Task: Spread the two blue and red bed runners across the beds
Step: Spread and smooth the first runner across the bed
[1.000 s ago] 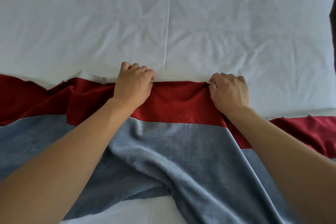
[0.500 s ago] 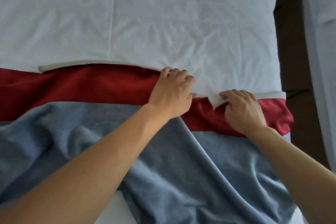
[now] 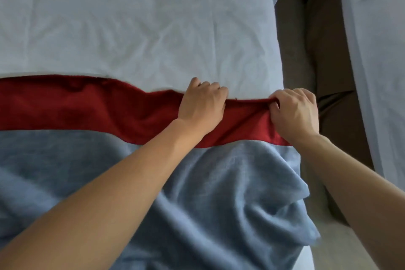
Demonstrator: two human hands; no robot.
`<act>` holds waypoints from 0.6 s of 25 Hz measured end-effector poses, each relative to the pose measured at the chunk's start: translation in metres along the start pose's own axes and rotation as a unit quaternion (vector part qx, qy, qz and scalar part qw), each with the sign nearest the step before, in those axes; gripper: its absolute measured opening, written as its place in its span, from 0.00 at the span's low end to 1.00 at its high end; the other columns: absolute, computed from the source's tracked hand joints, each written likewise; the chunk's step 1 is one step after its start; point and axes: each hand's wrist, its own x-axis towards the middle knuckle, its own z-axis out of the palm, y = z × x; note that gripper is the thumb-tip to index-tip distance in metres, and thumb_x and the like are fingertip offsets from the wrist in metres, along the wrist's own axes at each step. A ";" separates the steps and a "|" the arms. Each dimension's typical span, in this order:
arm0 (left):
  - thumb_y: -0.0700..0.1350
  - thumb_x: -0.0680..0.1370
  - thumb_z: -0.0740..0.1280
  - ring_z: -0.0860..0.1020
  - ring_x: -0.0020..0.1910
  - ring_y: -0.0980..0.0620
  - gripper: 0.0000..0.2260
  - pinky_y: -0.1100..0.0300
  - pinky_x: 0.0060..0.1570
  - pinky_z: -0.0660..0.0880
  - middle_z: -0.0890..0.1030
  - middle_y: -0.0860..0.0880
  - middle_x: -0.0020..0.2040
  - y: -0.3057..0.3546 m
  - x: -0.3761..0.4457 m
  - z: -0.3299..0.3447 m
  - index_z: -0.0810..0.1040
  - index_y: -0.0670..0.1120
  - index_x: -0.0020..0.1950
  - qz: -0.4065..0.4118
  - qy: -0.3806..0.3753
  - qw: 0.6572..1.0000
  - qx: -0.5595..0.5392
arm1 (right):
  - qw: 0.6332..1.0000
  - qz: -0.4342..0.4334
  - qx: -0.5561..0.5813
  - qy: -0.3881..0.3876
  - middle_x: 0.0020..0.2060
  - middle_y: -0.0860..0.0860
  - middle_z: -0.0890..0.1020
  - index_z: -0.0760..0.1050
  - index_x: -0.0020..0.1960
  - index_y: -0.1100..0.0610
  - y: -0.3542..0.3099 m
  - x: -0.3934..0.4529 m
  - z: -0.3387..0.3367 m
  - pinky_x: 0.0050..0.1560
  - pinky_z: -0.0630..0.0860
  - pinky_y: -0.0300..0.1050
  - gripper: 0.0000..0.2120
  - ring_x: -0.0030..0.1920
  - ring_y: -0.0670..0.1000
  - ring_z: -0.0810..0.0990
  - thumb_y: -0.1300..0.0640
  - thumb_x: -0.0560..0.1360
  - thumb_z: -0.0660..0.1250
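A bed runner [image 3: 87, 112] with a red band along its far edge and a blue-grey body lies across the white bed [image 3: 135, 28]. Its blue part is rumpled into folds near the bed's right edge. My left hand [image 3: 202, 105] is closed on the red band's far edge, right of the bed's middle. My right hand [image 3: 295, 112] grips the same red edge at the bed's right side, bunching the cloth. Only one runner is in view.
A narrow dark gap of brown floor [image 3: 324, 72] runs along the right side of the bed. Beyond it lies a second white bed [image 3: 377, 50] at the right edge of the view.
Both hands have slid rightward along the red edge, and my right hand now reaches the bed's right side. The white lining no longer shows along the red edge. The view has shifted right too.
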 end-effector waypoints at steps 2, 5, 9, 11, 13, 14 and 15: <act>0.43 0.80 0.61 0.77 0.40 0.48 0.07 0.54 0.51 0.64 0.80 0.51 0.41 0.019 0.028 0.004 0.79 0.47 0.48 -0.008 0.013 1.000 -0.003 | 0.999 0.037 0.010 -0.004 0.44 0.52 0.84 0.82 0.49 0.55 0.019 0.012 -0.001 0.64 0.64 0.53 0.08 0.48 0.58 0.78 0.59 0.75 0.64; 0.44 0.81 0.60 0.78 0.43 0.48 0.09 0.53 0.53 0.65 0.82 0.51 0.44 0.031 0.045 0.012 0.80 0.48 0.52 -0.005 0.011 1.000 -0.017 | 0.999 0.017 0.049 0.007 0.45 0.51 0.84 0.81 0.51 0.54 0.023 0.018 -0.001 0.65 0.65 0.52 0.08 0.50 0.57 0.78 0.56 0.74 0.66; 0.48 0.82 0.60 0.78 0.43 0.48 0.10 0.54 0.53 0.65 0.82 0.51 0.43 0.020 0.053 0.014 0.80 0.48 0.51 -0.016 0.020 1.000 -0.005 | 0.998 0.011 0.061 0.007 0.40 0.51 0.83 0.82 0.46 0.53 0.012 0.028 0.007 0.61 0.67 0.52 0.08 0.45 0.56 0.77 0.55 0.76 0.64; 0.47 0.82 0.60 0.78 0.45 0.48 0.09 0.54 0.54 0.66 0.82 0.51 0.45 0.020 0.059 0.012 0.80 0.48 0.52 -0.017 0.023 1.000 -0.006 | 0.996 0.054 0.067 0.012 0.41 0.52 0.83 0.82 0.47 0.53 0.009 0.036 0.008 0.60 0.67 0.53 0.09 0.46 0.57 0.77 0.54 0.75 0.64; 0.46 0.80 0.62 0.78 0.49 0.48 0.08 0.53 0.56 0.66 0.81 0.51 0.50 0.015 0.054 0.012 0.78 0.48 0.56 -0.017 0.034 0.999 -0.019 | 0.996 0.064 0.066 0.017 0.47 0.53 0.83 0.82 0.52 0.54 0.002 0.039 0.009 0.64 0.66 0.54 0.10 0.51 0.57 0.77 0.56 0.75 0.64; 0.45 0.79 0.63 0.77 0.52 0.47 0.10 0.53 0.57 0.67 0.81 0.50 0.53 0.009 0.044 0.012 0.77 0.48 0.59 -0.020 0.043 0.999 -0.023 | 0.996 0.059 0.066 0.021 0.50 0.54 0.83 0.81 0.55 0.54 -0.006 0.037 0.008 0.66 0.65 0.55 0.12 0.55 0.58 0.77 0.57 0.75 0.64; 0.46 0.78 0.64 0.77 0.54 0.47 0.12 0.53 0.58 0.67 0.80 0.50 0.55 -0.001 0.031 0.010 0.77 0.48 0.61 -0.025 0.054 0.998 -0.022 | 0.996 0.046 0.066 0.027 0.53 0.54 0.82 0.80 0.58 0.54 -0.015 0.035 0.006 0.68 0.64 0.55 0.13 0.57 0.58 0.77 0.57 0.74 0.65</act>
